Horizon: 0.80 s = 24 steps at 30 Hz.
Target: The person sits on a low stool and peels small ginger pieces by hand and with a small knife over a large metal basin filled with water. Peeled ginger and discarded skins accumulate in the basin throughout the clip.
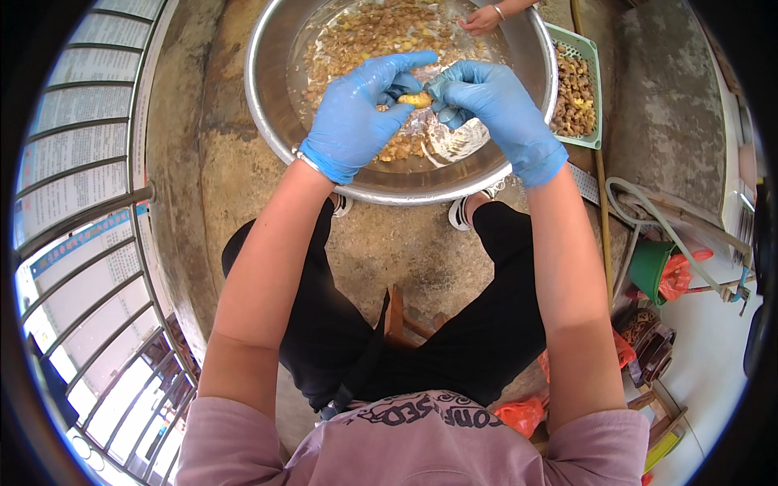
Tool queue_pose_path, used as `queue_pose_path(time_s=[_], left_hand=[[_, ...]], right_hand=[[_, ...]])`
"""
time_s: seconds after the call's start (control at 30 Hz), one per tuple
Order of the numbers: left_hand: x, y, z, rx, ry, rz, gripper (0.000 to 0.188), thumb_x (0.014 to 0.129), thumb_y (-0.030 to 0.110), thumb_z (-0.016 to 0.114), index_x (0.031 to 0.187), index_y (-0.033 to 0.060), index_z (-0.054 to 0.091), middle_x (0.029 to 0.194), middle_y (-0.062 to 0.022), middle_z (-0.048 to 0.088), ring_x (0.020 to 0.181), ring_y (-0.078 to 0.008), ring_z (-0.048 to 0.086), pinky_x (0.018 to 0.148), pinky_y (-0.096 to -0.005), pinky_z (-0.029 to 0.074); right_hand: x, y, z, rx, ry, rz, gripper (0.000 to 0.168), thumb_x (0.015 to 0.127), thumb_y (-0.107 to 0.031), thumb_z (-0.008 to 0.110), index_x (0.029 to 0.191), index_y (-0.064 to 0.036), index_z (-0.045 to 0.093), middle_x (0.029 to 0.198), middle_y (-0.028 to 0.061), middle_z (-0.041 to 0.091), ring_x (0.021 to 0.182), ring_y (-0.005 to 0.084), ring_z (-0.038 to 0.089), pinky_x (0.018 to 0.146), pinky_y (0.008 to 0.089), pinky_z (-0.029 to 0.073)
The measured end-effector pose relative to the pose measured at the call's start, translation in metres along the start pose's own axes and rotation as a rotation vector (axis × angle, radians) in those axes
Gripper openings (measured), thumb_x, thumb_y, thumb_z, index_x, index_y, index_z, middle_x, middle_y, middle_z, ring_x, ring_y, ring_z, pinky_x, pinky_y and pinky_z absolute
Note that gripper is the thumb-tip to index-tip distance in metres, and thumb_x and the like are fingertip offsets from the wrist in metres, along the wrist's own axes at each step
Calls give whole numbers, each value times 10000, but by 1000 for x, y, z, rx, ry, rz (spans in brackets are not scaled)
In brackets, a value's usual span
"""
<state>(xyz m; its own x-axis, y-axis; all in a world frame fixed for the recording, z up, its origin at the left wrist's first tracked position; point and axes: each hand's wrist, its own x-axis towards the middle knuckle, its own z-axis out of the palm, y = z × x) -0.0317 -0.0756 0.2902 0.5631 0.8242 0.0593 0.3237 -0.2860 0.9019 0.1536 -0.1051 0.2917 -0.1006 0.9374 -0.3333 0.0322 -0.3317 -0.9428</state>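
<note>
A piece of ginger root (416, 100), yellowish and partly bare of skin, is held up between my two hands over a wide metal basin (276, 130). My left hand (364, 103), in a blue disposable glove, pinches one end between thumb and fingers, its index finger stretched out. From the other side, my right hand (489, 100), gloved alike, has its fingertips on the ginger's right end; whether a small tool is in them is hidden. Below, many ginger pieces (383, 30) lie in shallow water in the basin.
Another person's bare hand (483, 20) reaches over the basin's far right side. A pale green plastic crate (598, 121) of ginger stands right of the basin. Farther right are a hose (659, 206) and a green bucket (651, 270) with a red plastic bag. Metal railings (130, 121) line the left.
</note>
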Motion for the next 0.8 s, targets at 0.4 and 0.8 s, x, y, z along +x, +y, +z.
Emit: queue_pose_path(time_s=[0.4,0.8], left_hand=[[-3,5,-5,-191,-72,3,474,756,-4,614,1202,146,560,891,-13,564,878,-105,561,840,-255,467],[-4,32,-17,-582,-303,-219,479,759,78,654,1220,53,526,880,-16,614,830,-97,565,785,-228,451]], right_hand=[[-12,0,-3,28,-64,-5,141,793,-154,615,797,-14,633,684,48,600,578,91,535,577,225,448],[-49,-15,-2,80,-88,-76,92,759,-116,613,743,-30,582,626,38,569,533,75,502,519,221,404]])
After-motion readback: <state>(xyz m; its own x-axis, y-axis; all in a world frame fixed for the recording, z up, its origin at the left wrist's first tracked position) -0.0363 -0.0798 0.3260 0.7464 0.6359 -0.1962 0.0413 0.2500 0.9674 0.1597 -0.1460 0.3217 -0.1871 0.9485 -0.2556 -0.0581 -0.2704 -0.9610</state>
